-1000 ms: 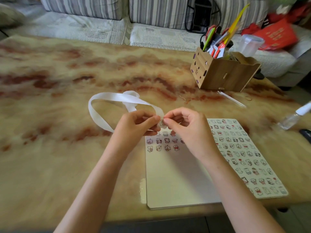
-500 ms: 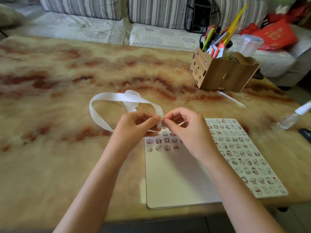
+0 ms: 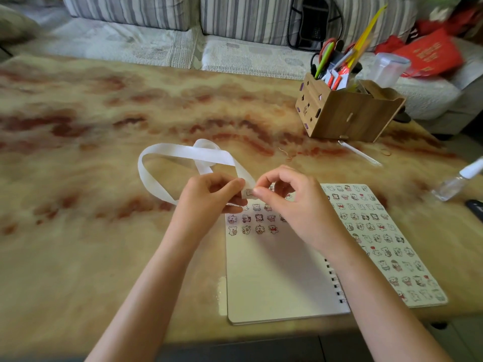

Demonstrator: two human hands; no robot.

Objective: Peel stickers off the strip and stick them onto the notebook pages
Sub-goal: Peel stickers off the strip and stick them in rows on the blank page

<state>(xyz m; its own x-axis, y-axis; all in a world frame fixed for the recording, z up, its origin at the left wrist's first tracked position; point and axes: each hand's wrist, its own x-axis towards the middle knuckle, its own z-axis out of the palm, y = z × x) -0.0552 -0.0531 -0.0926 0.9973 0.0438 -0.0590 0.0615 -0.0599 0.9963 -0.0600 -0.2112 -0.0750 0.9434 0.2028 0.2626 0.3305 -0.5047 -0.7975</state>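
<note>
Left hand (image 3: 209,195) pinches the white strip (image 3: 183,152); right hand (image 3: 292,205) pinches a sticker (image 3: 248,192) above the open notebook (image 3: 274,278) on the worktop (image 3: 91,244)

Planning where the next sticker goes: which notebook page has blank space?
The left page: only a few sticker rows at its top; the right page is covered throughout.

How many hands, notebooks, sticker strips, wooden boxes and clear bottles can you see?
Hands: 2, left hand and right hand
Notebook: 1
Sticker strip: 1
Wooden box: 1
Clear bottle: 1
Total: 6
</note>
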